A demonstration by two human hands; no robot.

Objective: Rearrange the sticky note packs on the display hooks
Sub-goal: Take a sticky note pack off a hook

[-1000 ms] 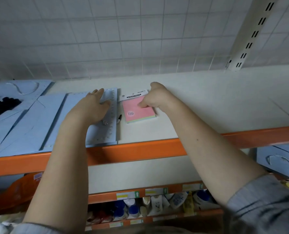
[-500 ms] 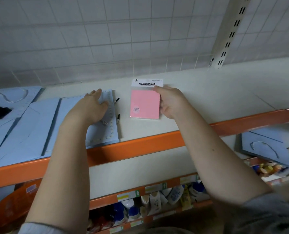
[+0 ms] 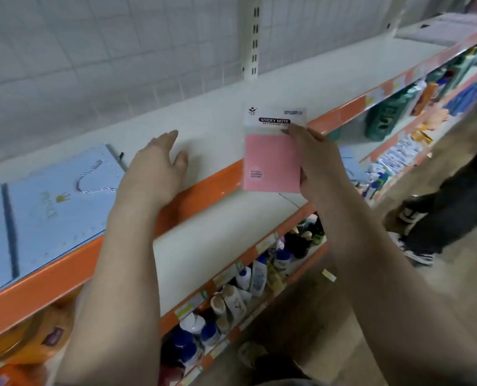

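Lifted off the shelf since half a second ago, the pink square sticky note pack in clear wrap with a white header card [image 3: 272, 160] now stands upright in the air, pinched along its right edge by the right hand [image 3: 314, 162], thumb across the front just below the header. The left hand [image 3: 155, 169] has left the blue paper bags and rests with straight, relaxed fingers on the white shelf with the orange front rail [image 3: 206, 188], holding nothing.

Relative to the pack, the left hand lies to its left and slightly lower, apart from it. Its long axis runs vertically, header card uppermost. No display hook shows clearly; the slotted white upright [image 3: 252, 37] stands above the pack, so the right hand is probably the one to carry it.
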